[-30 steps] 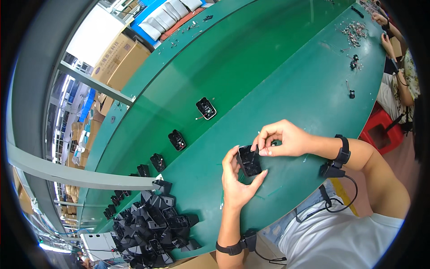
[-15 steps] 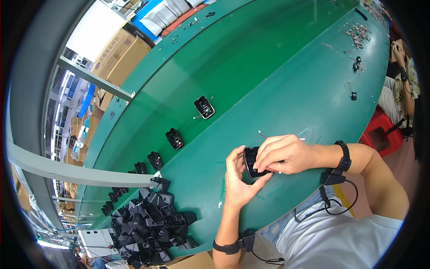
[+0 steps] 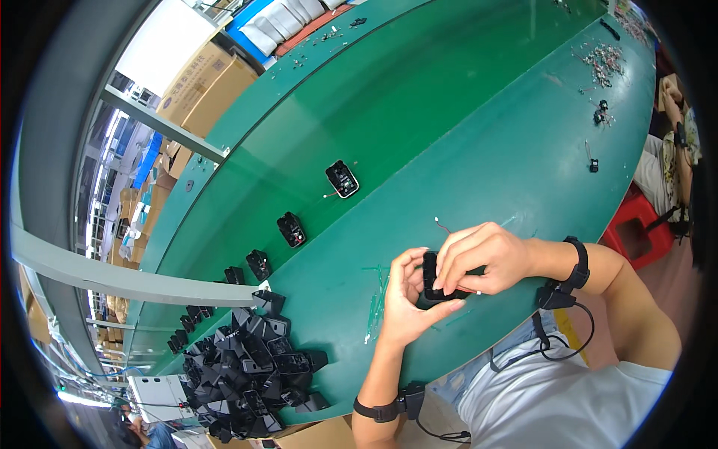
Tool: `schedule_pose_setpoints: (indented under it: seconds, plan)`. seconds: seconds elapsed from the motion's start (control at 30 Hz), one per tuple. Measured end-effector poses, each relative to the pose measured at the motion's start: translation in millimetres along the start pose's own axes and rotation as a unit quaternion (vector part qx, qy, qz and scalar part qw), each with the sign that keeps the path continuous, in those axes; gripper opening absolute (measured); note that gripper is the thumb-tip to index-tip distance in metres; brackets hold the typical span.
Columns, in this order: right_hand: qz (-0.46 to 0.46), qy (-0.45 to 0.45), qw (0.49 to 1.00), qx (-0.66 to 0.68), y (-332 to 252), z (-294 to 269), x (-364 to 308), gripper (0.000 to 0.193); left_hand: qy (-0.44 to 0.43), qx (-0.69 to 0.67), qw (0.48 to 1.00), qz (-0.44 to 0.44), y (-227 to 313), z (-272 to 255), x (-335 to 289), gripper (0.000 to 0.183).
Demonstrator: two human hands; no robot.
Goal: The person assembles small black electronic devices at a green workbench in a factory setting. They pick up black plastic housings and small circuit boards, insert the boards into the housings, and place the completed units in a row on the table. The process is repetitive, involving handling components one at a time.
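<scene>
A small black plastic housing (image 3: 429, 271) is held over the near side of the green bench. My left hand (image 3: 404, 310) grips its left and lower edges, with the thumb along the near side. My right hand (image 3: 485, 258) is closed from above, its fingertips pinched together inside the housing; what they hold is hidden. A thin red wire (image 3: 470, 290) with a white plug sticks out below the right fingers, and another wire end (image 3: 443, 224) shows beyond that hand.
Similar black housings (image 3: 342, 179) stand in a row on the green belt (image 3: 419, 97). A heap of black plastic parts (image 3: 250, 374) lies at left, beneath a grey metal bar (image 3: 149, 280). Small wired parts (image 3: 600, 63) lie far right. A person (image 3: 677, 120) sits beyond the red stool (image 3: 642, 232).
Both hands and the housing have shifted slightly to the right. My right fingers stay pinched at the housing and now cover more of it. The housings on the belt hardly differ.
</scene>
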State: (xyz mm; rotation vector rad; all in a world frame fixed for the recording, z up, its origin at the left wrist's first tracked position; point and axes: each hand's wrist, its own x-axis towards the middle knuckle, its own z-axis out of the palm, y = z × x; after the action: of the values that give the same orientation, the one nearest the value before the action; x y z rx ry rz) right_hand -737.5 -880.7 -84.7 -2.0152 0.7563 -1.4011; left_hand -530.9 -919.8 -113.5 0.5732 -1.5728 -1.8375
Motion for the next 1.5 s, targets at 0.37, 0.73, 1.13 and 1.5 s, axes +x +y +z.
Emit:
schedule_pose_setpoints:
  seconds: [0.37,0.73,1.13,1.5]
  plan:
    - [0.064,-0.016,0.997,-0.043,-4,10,-5,0.013,0.015,0.254,0.966,0.039,-1,-2,2,0.090]
    - [0.081,0.129,0.988,-0.014,1,21,-11,0.012,0.051,0.140,0.987,0.065,-2,3,5,0.091]
    - [0.104,0.069,0.986,-0.106,-3,14,-4,0.021,0.101,0.295,0.944,0.106,2,-8,5,0.091]
    - [0.117,0.037,0.979,-0.165,-3,16,-5,0.023,0.064,0.359,0.916,0.170,6,-7,8,0.087]
